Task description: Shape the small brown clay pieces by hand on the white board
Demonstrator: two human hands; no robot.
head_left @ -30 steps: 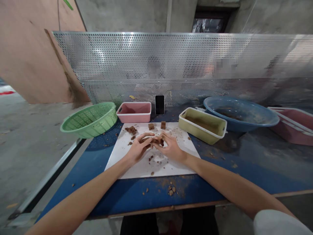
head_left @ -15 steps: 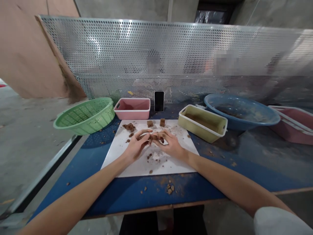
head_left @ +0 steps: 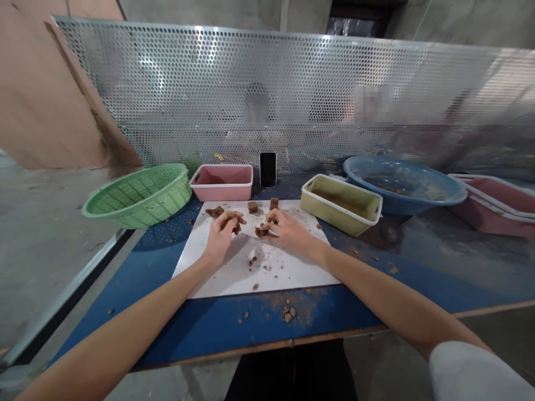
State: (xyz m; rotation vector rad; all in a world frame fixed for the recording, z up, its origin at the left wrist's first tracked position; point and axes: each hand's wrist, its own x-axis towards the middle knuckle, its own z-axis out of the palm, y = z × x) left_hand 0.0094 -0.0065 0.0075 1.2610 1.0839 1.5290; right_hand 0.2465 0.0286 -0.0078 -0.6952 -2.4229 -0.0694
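My right hand [head_left: 288, 231] is closed, with fingers and thumb pinching a lump of brown clay [head_left: 262, 230] just above the white board [head_left: 200, 278]. To its left, my left hand [head_left: 221, 234] is curled round a smaller brown clay piece [head_left: 237, 228], partly hidden by the fingers. A gap separates the two hands. Behind them on the board stand two small clay blocks, a left block [head_left: 253, 208] and a right block [head_left: 274, 203]. A rough clay heap [head_left: 214, 211] lies behind my left hand. Crumbs [head_left: 253, 260] are scattered in front.
A green basket [head_left: 137, 197], a pink bin [head_left: 221, 192], an upright phone [head_left: 268, 170], an olive bin [head_left: 340, 211], a blue basin [head_left: 405, 184] and stacked pink bins [head_left: 497, 206] line the blue table [head_left: 188, 334]. A perforated metal screen [head_left: 200, 100] stands behind. Pebble-like bits [head_left: 288, 313] lie near the front edge.
My hands were together on one clay mass; now they are apart, each with clay in its fingers. My left hand moved left. The whole view shifted slightly.
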